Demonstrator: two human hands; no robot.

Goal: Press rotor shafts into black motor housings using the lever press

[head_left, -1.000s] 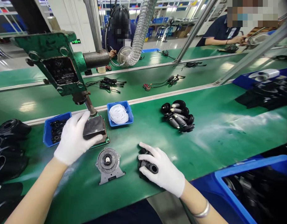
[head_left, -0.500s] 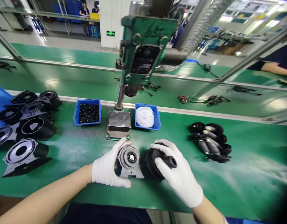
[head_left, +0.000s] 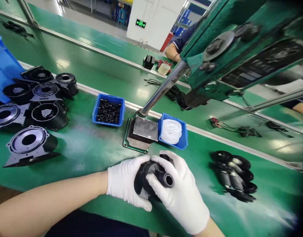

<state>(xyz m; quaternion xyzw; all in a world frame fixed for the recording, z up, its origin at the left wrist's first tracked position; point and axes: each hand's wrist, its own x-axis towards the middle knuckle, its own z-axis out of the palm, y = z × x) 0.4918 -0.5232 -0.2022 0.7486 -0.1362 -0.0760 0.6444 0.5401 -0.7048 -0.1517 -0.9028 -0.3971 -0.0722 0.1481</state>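
Black and spouted, the cover (head_left: 144, 175) sits between our left hand (head_left: 129, 182) and right hand (head_left: 182, 191), both curled around it, nearer than the metal block (head_left: 145, 128)! We seem mid-alignment; the next move calls for level, even handling.

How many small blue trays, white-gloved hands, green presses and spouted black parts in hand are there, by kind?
Small blue trays: 2
White-gloved hands: 2
Green press: 1
Spouted black part in hand: 1
Total: 6
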